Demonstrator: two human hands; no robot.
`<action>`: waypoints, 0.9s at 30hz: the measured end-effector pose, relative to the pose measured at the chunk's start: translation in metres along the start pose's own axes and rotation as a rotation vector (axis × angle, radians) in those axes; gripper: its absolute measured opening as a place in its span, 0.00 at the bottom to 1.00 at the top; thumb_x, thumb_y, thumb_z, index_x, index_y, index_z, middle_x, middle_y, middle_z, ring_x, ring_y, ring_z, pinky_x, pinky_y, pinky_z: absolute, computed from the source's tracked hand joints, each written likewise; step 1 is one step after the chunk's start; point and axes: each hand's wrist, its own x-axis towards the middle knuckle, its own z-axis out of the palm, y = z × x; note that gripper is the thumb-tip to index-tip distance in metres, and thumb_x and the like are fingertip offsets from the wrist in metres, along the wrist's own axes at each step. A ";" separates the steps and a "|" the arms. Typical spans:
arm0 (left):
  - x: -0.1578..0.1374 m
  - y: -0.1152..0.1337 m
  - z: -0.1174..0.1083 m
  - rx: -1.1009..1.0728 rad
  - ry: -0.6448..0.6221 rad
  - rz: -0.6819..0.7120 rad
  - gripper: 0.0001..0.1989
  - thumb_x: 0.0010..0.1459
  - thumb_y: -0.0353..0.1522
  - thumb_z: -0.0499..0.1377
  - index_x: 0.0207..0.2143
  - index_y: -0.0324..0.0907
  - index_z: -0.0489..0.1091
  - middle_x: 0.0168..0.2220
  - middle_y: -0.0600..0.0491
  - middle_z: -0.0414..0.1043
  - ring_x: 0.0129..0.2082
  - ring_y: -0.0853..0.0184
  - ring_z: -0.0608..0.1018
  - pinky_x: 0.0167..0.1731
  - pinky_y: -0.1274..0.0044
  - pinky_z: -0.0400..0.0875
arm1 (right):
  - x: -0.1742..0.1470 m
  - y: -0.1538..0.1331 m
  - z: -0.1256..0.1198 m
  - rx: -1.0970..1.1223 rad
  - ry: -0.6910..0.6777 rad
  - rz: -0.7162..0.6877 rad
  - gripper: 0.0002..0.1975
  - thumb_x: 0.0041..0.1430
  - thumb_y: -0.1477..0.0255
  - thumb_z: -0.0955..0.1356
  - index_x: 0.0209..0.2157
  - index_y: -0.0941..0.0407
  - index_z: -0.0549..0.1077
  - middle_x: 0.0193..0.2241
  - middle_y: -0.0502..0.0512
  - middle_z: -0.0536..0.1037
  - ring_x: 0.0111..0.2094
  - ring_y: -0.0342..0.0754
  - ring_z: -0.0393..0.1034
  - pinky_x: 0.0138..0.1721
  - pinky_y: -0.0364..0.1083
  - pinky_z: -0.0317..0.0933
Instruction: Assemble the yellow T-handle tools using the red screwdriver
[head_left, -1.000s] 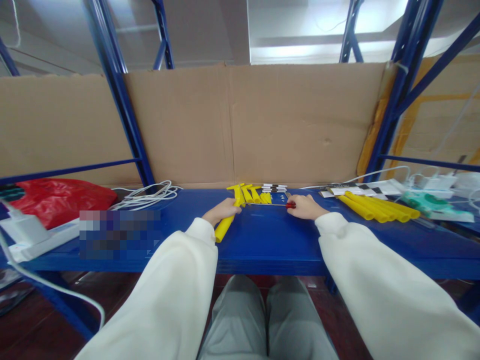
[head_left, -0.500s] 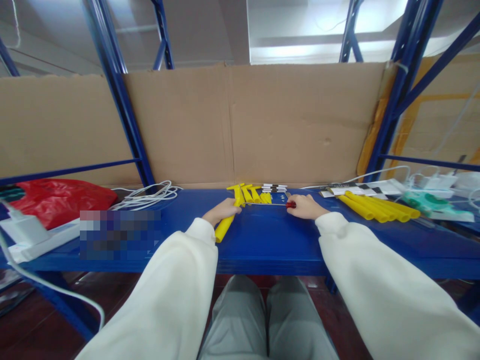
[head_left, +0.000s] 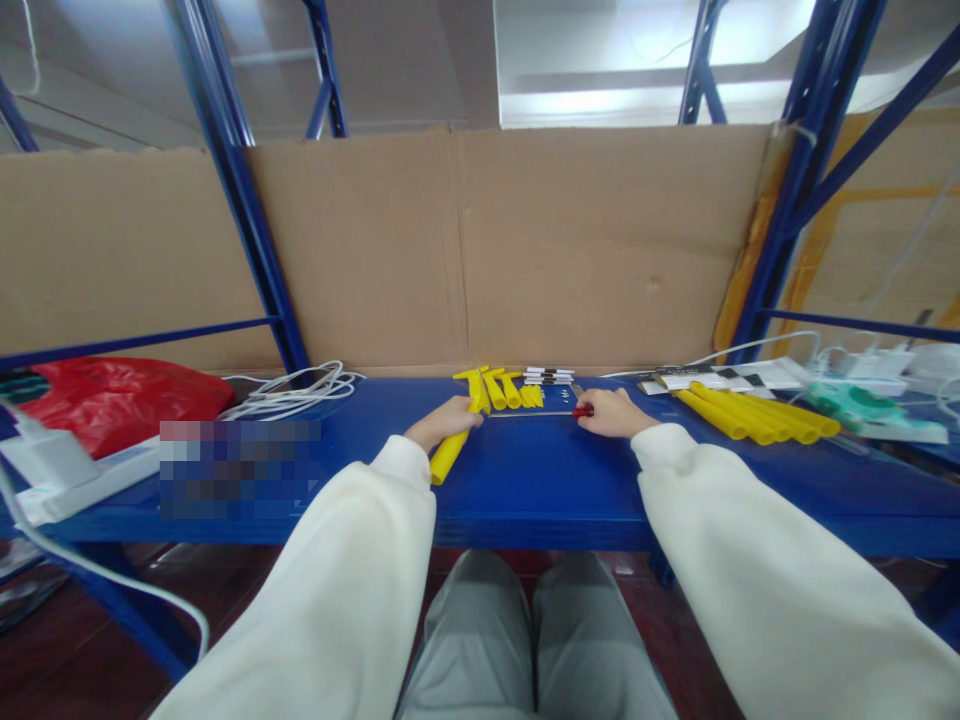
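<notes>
My left hand (head_left: 445, 420) is closed round a yellow plastic tube (head_left: 448, 458), which slants across the blue tabletop with its lower end toward me. In my right hand (head_left: 607, 412) is a screwdriver (head_left: 582, 411) with a red handle. Its long thin shaft points left, and the tip is close to the tube by my left fingers; whether it touches I cannot tell. Just behind lie several yellow T-shaped parts (head_left: 495, 390), small yellow pieces (head_left: 532, 396), and a stack of white-and-black pieces (head_left: 548, 376). A few tiny metal bits, perhaps screws (head_left: 565, 394), lie near my right hand.
Several yellow tubes (head_left: 750, 415) lie at the right beside a green-and-white object (head_left: 862, 405). On the left are a red plastic bag (head_left: 131, 400), coiled white cable (head_left: 300, 390) and a power strip (head_left: 97, 482). Cardboard (head_left: 525, 250) walls off the back between blue posts (head_left: 232, 180).
The screwdriver has shifted slightly, its shaft now a little lower and nearer to me. My right hand moved a touch with it; my left hand holds the yellow tube in the same place.
</notes>
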 end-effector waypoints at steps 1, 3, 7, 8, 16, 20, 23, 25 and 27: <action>0.000 0.000 0.000 0.002 0.001 0.000 0.08 0.41 0.23 0.55 0.27 0.38 0.70 0.17 0.59 0.66 0.19 0.70 0.70 0.22 0.80 0.64 | 0.000 0.000 0.000 0.000 -0.001 -0.005 0.09 0.53 0.72 0.65 0.35 0.54 0.76 0.43 0.58 0.80 0.46 0.56 0.73 0.47 0.52 0.58; -0.001 -0.001 0.000 0.001 -0.003 0.006 0.10 0.41 0.23 0.55 0.28 0.38 0.71 0.18 0.59 0.67 0.20 0.69 0.71 0.23 0.80 0.65 | 0.000 0.001 0.001 0.000 0.007 -0.013 0.08 0.53 0.73 0.66 0.34 0.54 0.76 0.44 0.58 0.80 0.47 0.56 0.72 0.47 0.52 0.58; -0.002 0.000 0.000 0.001 -0.010 0.018 0.12 0.42 0.24 0.55 0.31 0.37 0.73 0.18 0.58 0.67 0.20 0.69 0.70 0.22 0.80 0.64 | 0.002 0.003 0.003 0.019 -0.001 -0.013 0.08 0.51 0.74 0.66 0.34 0.54 0.76 0.41 0.57 0.81 0.45 0.56 0.73 0.46 0.53 0.60; -0.002 0.000 0.000 0.005 -0.007 0.018 0.13 0.42 0.24 0.55 0.32 0.37 0.73 0.18 0.58 0.68 0.20 0.69 0.70 0.23 0.79 0.64 | 0.002 0.003 0.003 0.027 -0.008 -0.018 0.08 0.50 0.74 0.66 0.34 0.54 0.76 0.40 0.57 0.81 0.44 0.56 0.73 0.46 0.53 0.60; -0.002 0.005 -0.001 0.026 0.049 0.076 0.21 0.45 0.24 0.55 0.44 0.32 0.75 0.23 0.55 0.72 0.21 0.68 0.72 0.25 0.79 0.66 | 0.005 0.004 0.010 0.137 -0.031 -0.110 0.10 0.52 0.74 0.67 0.36 0.52 0.77 0.38 0.54 0.81 0.40 0.52 0.74 0.43 0.51 0.63; -0.002 0.010 0.004 0.033 0.046 0.080 0.17 0.47 0.24 0.55 0.40 0.32 0.74 0.21 0.56 0.70 0.20 0.69 0.70 0.23 0.79 0.64 | 0.006 -0.001 0.012 0.217 0.003 -0.150 0.13 0.53 0.76 0.66 0.40 0.53 0.76 0.38 0.54 0.81 0.40 0.51 0.74 0.46 0.51 0.63; -0.001 0.015 0.010 0.033 0.026 0.095 0.12 0.46 0.24 0.55 0.34 0.34 0.73 0.21 0.56 0.69 0.19 0.70 0.69 0.23 0.80 0.63 | 0.008 -0.010 0.013 0.222 0.051 -0.152 0.13 0.55 0.77 0.66 0.42 0.54 0.75 0.42 0.56 0.80 0.43 0.51 0.74 0.48 0.51 0.62; 0.001 0.017 0.014 0.027 0.011 0.112 0.09 0.45 0.24 0.56 0.31 0.35 0.72 0.21 0.56 0.68 0.19 0.70 0.69 0.22 0.80 0.63 | 0.011 -0.018 0.013 0.212 0.091 -0.165 0.12 0.57 0.76 0.66 0.42 0.55 0.75 0.43 0.58 0.80 0.44 0.52 0.74 0.49 0.51 0.61; 0.003 0.018 0.018 0.008 -0.015 0.132 0.08 0.45 0.24 0.56 0.31 0.36 0.71 0.20 0.57 0.67 0.18 0.70 0.68 0.21 0.80 0.62 | 0.014 -0.026 0.015 0.215 0.137 -0.190 0.10 0.59 0.74 0.65 0.42 0.56 0.75 0.42 0.59 0.80 0.44 0.52 0.74 0.48 0.51 0.61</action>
